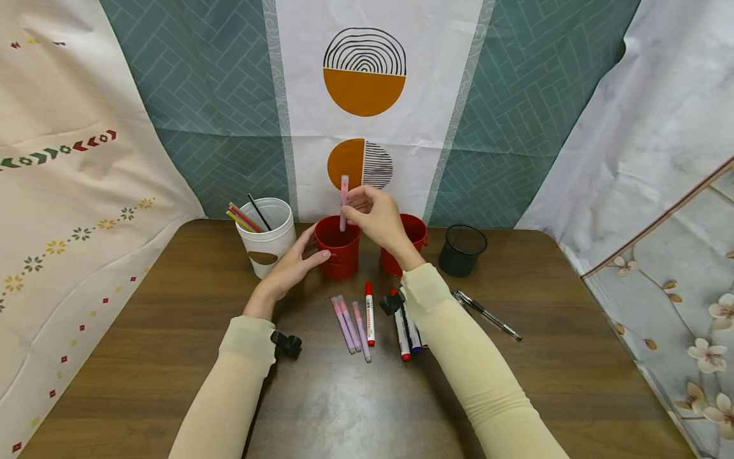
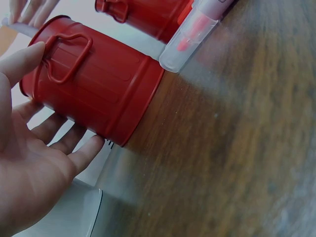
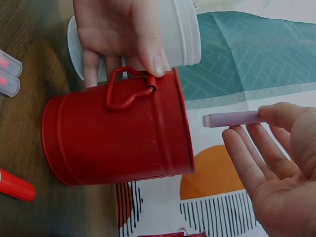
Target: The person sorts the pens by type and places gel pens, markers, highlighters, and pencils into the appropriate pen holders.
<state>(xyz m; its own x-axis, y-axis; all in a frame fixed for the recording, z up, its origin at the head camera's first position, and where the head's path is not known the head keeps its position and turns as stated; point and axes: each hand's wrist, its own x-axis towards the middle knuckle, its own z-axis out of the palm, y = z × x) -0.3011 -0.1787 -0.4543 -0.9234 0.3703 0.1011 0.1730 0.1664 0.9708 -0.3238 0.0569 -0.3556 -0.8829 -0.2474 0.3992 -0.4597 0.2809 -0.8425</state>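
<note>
A brown wood-grain desk (image 1: 321,389) is filling the lower view, its far corners rounding off. Directly behind, two teal fabric panels (image 1: 201,95), bearing a brick-like pattern, are flanking a white panel (image 1: 427,127), which is displaying two ochre-and-black circles (image 1: 364,92). Cream cloth (image 1: 69,191) with floral motifs (image 1: 56,247) is covering the left side; white cloth (image 1: 631,159), carrying printed blossoms (image 1: 707,355), is lining the right. Pale glare (image 1: 344,421) is showing on the near surface.

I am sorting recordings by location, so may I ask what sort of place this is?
Probably an indoor desk corner, perhaps arranged for filming; the wider room is not visible. The wooden table, the patterned cloth hanging behind it, and the red marker near a red bucket suggest this.
</note>
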